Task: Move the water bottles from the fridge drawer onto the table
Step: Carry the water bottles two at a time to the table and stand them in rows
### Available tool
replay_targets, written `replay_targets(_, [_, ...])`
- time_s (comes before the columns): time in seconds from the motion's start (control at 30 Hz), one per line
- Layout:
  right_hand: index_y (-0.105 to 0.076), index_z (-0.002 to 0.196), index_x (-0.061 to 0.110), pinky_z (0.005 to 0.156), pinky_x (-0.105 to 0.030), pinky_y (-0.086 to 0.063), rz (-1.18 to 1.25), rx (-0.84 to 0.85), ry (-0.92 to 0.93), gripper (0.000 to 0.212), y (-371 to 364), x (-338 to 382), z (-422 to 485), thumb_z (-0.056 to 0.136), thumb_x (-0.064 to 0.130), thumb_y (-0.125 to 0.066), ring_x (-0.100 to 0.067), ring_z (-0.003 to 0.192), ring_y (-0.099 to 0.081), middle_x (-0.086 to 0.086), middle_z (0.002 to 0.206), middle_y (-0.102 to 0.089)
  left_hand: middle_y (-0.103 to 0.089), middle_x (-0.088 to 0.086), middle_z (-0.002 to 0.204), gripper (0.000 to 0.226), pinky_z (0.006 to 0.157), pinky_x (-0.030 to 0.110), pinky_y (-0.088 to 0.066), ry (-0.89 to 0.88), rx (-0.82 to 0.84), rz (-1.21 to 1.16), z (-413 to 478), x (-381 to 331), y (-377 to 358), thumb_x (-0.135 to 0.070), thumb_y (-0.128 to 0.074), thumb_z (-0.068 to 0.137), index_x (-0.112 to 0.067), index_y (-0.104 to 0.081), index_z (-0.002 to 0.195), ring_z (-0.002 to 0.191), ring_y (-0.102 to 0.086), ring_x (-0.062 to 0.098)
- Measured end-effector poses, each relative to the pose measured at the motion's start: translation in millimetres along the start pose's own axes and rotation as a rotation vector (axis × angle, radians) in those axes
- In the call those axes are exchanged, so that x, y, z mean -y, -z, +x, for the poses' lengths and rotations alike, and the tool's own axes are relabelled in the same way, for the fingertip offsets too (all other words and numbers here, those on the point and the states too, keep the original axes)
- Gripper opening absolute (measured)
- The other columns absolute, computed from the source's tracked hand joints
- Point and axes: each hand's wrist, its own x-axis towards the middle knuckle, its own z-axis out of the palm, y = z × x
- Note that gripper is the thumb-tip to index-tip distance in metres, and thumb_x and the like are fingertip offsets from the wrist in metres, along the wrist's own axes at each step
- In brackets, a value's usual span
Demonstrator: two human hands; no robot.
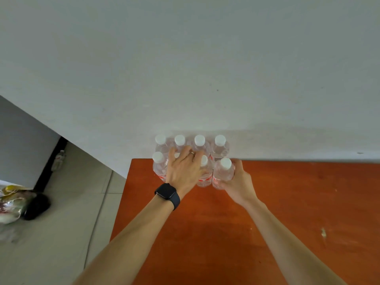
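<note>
1. Head view, table: the orange-brown table (277, 212) fills your field from 3 to 6 o'clock. Its far edge meets the pale wall (185, 58).
2. Head view, task items: the water bottles (199, 145) stand upright at the table's far left corner, just below centre of view, against the wall. They have clear bodies, white caps and red labels. Four form the back row, and the front row stands directly before it, packed close.
3. Head view, left hand: your left hand (185, 167) lies palm-down over the front row. Its fingers are spread and nearly straight, with the tips reaching the shoulders of the back row. It clasps nothing. One front-row cap shows only as a sliver beneath the fingers.
4. Head view, right hand: your right hand (238, 182) is wrapped round the front-right bottle (224, 171) from its 4 o'clock side, fingers curled about the body. That bottle is upright, just beside its front-row neighbour.
5. Head view, worn items: a black watch (167, 195) sits on your left wrist and a ring (192, 153) on one left finger.
6. Head view, surroundings: a tiled floor (72, 212) lies at 8 o'clock. Crumpled bags (12, 200) and a dark object (37, 206) sit at the 9 o'clock edge. A small item (59, 159) against the black skirting appears to be another bottle, but it is too blurred to confirm.
</note>
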Motion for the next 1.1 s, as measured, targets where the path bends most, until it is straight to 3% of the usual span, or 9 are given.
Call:
replay_targets(0.13, [-0.038, 0.136, 0.025, 0.061, -0.012, -0.051, 0.022, -0.002, 0.023, 0.072, -3, -3, 6, 0.079, 0.021, -0.081, -0.005, 0.086, -0.065, 0.008, 0.11, -0.064, -0.064, -0.012, 0.062, 0.053, 0.091, 0.043, -0.026, -0.033, 0.045, -0.011, 11, 11, 0, -0.053, -0.083, 0.067, -0.023, -0.067, 0.108, 0.096, -0.061, 0.014])
replay_targets(0.27, [-0.024, 0.151, 0.023, 0.077, -0.011, -0.046, 0.06, 0.06, -0.088, 0.093, -15, -18, 5, 0.08, 0.033, -0.082, -0.014, 0.11, -0.062, 0.005, 0.13, -0.06, -0.066, -0.014, 0.066, 0.048, 0.092, 0.042, -0.024, -0.027, 0.085, -0.053, 11, 13, 0, -0.054, -0.079, 0.072, -0.027, -0.066, 0.109, 0.101, -0.06, 0.013])
replay_targets(0.37, [-0.029, 0.15, 0.026, 0.063, -0.005, -0.041, 0.081, 0.09, -0.133, 0.088, -21, -24, 13, 0.08, 0.035, -0.081, -0.011, 0.106, -0.062, 0.005, 0.13, -0.061, -0.068, -0.014, 0.073, 0.047, 0.095, 0.043, -0.021, -0.019, 0.128, -0.073, 14, 13, 1, -0.054, -0.073, 0.077, -0.028, -0.064, 0.114, 0.107, -0.057, 0.012])
replay_targets(0.47, [-0.033, 0.149, 0.024, 0.066, -0.004, -0.04, 0.089, 0.062, -0.125, 0.086, -26, -23, 19, 0.08, 0.042, -0.08, -0.014, 0.114, -0.062, 0.007, 0.129, -0.062, -0.07, -0.014, 0.079, 0.044, 0.099, 0.044, -0.018, 0.001, 0.179, -0.091, 16, 12, 4, -0.054, -0.068, 0.081, -0.029, -0.061, 0.117, 0.112, -0.054, 0.012])
replay_targets(0.63, [-0.03, 0.151, 0.026, 0.079, -0.014, -0.045, 0.091, 0.075, -0.136, 0.088, -28, -23, 20, 0.08, 0.041, -0.08, -0.017, 0.117, -0.062, 0.006, 0.132, -0.061, -0.07, -0.01, 0.088, 0.046, 0.104, 0.046, -0.017, 0.028, 0.215, -0.137, 15, 12, 7, -0.051, -0.068, 0.084, -0.028, -0.059, 0.123, 0.116, -0.054, 0.013])
replay_targets(0.8, [-0.026, 0.151, 0.037, 0.076, -0.014, -0.042, 0.107, 0.136, -0.17, 0.096, -27, -23, 23, 0.075, 0.03, -0.084, -0.01, 0.109, -0.06, 0.014, 0.13, -0.059, -0.068, -0.01, 0.107, 0.044, 0.108, 0.05, -0.023, 0.04, 0.28, -0.147, 18, 8, 13, -0.046, -0.062, 0.087, -0.031, -0.053, 0.127, 0.119, -0.053, 0.014])
replay_targets(0.97, [-0.016, 0.156, 0.038, 0.093, -0.032, -0.05, 0.097, 0.212, -0.237, 0.112, -16, -33, 21, 0.07, 0.02, -0.086, -0.013, 0.114, -0.062, 0.008, 0.147, -0.05, -0.064, -0.013, 0.12, 0.038, 0.114, 0.052, -0.02, 0.047, 0.334, -0.172, 17, 4, 25, -0.05, -0.053, 0.093, -0.037, -0.052, 0.129, 0.124, -0.049, 0.012])
replay_targets(1.03, [-0.014, 0.157, 0.035, 0.084, -0.025, -0.054, 0.059, 0.191, -0.234, 0.111, -6, -27, 11, 0.073, 0.017, -0.084, -0.017, 0.117, -0.061, 0.005, 0.155, -0.041, -0.062, -0.013, 0.124, 0.037, 0.115, 0.05, -0.018, 0.049, 0.33, -0.166, 15, 2, 32, -0.045, -0.052, 0.095, -0.037, -0.051, 0.131, 0.126, -0.049, 0.011])
replay_targets(1.1, [-0.015, 0.157, 0.032, 0.082, -0.034, -0.058, 0.052, 0.153, -0.241, 0.104, 5, -22, -6, 0.078, 0.015, -0.08, -0.028, 0.119, -0.062, 0.003, 0.157, -0.036, -0.063, -0.012, 0.124, 0.035, 0.115, 0.05, -0.02, 0.045, 0.295, -0.152, 11, -1, 41, -0.039, -0.048, 0.096, -0.037, -0.051, 0.131, 0.125, -0.049, 0.011])
